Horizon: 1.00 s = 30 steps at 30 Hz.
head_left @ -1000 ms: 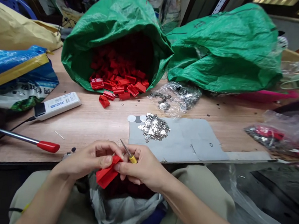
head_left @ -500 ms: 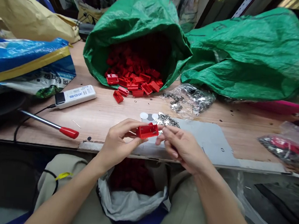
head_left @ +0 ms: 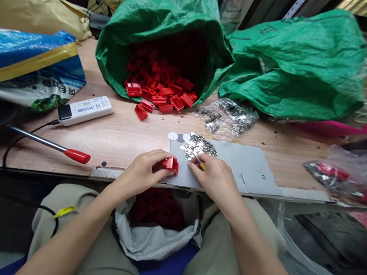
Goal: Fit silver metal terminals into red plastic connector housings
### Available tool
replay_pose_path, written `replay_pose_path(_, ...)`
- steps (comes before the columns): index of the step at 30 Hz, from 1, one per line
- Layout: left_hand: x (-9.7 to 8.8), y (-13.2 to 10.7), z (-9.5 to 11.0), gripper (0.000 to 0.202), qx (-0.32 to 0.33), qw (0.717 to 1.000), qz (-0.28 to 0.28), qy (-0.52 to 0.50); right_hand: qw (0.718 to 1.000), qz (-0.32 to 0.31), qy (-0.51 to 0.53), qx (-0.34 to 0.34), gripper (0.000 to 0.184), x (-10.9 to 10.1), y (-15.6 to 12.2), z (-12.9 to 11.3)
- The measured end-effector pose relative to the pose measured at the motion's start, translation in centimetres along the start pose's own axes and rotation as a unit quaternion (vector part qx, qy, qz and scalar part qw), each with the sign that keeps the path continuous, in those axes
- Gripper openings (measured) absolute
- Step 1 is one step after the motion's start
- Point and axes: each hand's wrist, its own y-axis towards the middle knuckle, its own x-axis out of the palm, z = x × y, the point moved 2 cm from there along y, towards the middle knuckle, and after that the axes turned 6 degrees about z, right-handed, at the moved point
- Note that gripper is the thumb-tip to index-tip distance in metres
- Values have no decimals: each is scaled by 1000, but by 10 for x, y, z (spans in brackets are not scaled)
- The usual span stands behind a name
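Observation:
My left hand (head_left: 144,168) pinches a small red plastic box (head_left: 171,165) between thumb and fingers, just above the front of a grey mat (head_left: 233,159). The box's open side faces right. In my right hand (head_left: 214,173) is a slim pointed metal tool with a yellow handle (head_left: 203,165); the fingers hide most of it, so its kind is unclear. Its tip points toward a pile of small shiny metal pieces (head_left: 200,145) on the mat. Two white discs (head_left: 172,136) lie by the pile's left side.
A green sack (head_left: 170,6) spills red boxes (head_left: 166,95) onto the table. Another green sack (head_left: 297,70) lies right of it. Nearby are a clear bag of metal parts (head_left: 233,118), a white device (head_left: 85,110) and a red-handled rod (head_left: 77,156). A lined bag (head_left: 157,243) sits between my knees.
The red box has turned and come slightly down and left with my left hand. My right hand has tilted down toward the metal pile, and the yellow-handled tool now shows in it.

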Motion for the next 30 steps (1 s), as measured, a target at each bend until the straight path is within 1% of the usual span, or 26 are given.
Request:
replay_pose_path(2,1,0,-2,22,-3,1000,-6,18,1000,-13,1,9,8,-3,-1,1)
replay_pose_path(8,4,-3,-3,31,-22,999,6,47,1000,-3,-1,0,7,-1,-3,4)
replay_pose_path(10,4,-3,-2,30,-35,999,5,38,1000,-2,26,-6,7,1,-1,5)
replay_pose_path(13,3,-2,-1,29,-47,999,4,20,993,-1,112,-28,5,1,1,4)
replay_pose_path(15,2,-2,-1,27,-48,999,3,12,981,-28,191,-18,5,2,2,4)
replay_pose_path(17,2,-3,-1,26,-46,999,1,12,961,-75,264,16,9,4,3,4)
replay_pose_path(20,1,-4,-2,26,-46,999,-2,21,935,-125,329,48,14,7,3,5)
replay_pose_path(22,1,-4,-3,26,-45,999,-4,27,926,-150,342,61,15,10,4,6)
replay_pose_path(24,1,-4,-4,26,-40,999,-2,31,924,-168,337,68,14,12,4,6)
replay_pose_path(30,0,-4,-5,27,-23,999,6,28,934,-181,304,45,10,11,8,2)
